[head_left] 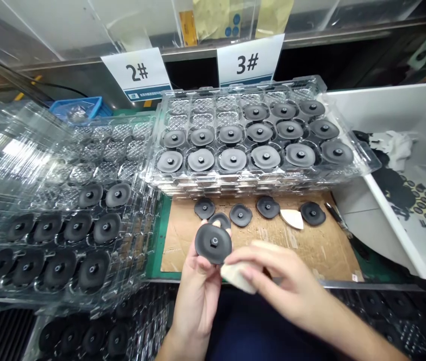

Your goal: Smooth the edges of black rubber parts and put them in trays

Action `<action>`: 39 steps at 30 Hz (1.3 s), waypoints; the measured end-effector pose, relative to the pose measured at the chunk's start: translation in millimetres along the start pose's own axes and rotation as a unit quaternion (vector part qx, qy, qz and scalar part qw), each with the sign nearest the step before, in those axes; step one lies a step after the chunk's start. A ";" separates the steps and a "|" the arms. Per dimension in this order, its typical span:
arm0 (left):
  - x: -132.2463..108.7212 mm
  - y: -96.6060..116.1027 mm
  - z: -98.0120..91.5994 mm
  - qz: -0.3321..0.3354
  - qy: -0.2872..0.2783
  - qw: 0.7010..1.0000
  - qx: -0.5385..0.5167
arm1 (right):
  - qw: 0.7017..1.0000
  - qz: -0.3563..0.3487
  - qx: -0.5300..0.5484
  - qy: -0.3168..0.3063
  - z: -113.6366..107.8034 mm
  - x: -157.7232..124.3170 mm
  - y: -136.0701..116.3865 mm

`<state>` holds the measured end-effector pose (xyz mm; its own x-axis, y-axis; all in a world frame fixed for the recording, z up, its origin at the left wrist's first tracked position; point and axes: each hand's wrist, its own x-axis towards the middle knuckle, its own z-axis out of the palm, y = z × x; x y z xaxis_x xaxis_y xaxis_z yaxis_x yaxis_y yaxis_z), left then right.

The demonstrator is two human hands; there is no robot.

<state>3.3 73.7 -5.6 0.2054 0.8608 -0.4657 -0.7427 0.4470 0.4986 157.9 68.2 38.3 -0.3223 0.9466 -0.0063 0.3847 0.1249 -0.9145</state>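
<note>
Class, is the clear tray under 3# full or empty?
Partly full: the tray holds black discs in most pockets; its back-left pockets are bare.

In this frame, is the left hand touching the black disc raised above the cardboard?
Touching: the head view shows the left hand holding the black disc, with the thumb at the disc's left edge and the fingers behind it.

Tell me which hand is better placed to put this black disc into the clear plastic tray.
Probably the left hand: it holds the black disc, while the right hand holds a pale pad.
</note>
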 end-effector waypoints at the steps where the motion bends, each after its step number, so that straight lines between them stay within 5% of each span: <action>1: 1.4 0.6 -0.9 0.009 0.006 1.000 -0.007 | 0.999 0.038 0.021 0.017 -1.9 -1.3 11.1; 5: 5.5 2.0 -2.1 0.014 0.022 0.999 -0.032 | 0.986 0.135 -0.033 0.088 3.4 -14.0 70.0; 10: 4.8 1.0 -0.1 -0.001 0.003 0.999 -0.037 | 0.971 0.148 -0.151 0.112 35.4 -38.2 123.8; 17: 4.3 -0.8 0.1 -0.012 -0.007 0.999 -0.042 | 0.954 0.109 -0.238 0.145 54.3 -55.5 139.2; 28: -6.1 -2.0 4.8 0.020 0.008 1.000 0.013 | 0.956 0.057 -0.229 0.174 36.9 -27.7 154.7; 33: -9.7 -2.0 7.0 0.059 0.023 0.997 0.052 | 0.968 0.071 -0.185 0.151 11.8 -17.7 125.4; 36: -10.6 -4.6 9.6 0.071 0.016 0.995 0.064 | 0.978 0.070 -0.137 0.141 -1.4 -15.5 72.8; 39: -11.5 -7.5 11.4 0.084 0.000 0.994 0.071 | 0.986 -0.009 -0.070 0.148 -2.3 -13.0 17.2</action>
<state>13.8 63.3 4.4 0.0857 0.9261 -0.3674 -0.6697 0.3266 0.6670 170.7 58.6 23.6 -0.0713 0.9866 0.1467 0.5041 0.1625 -0.8482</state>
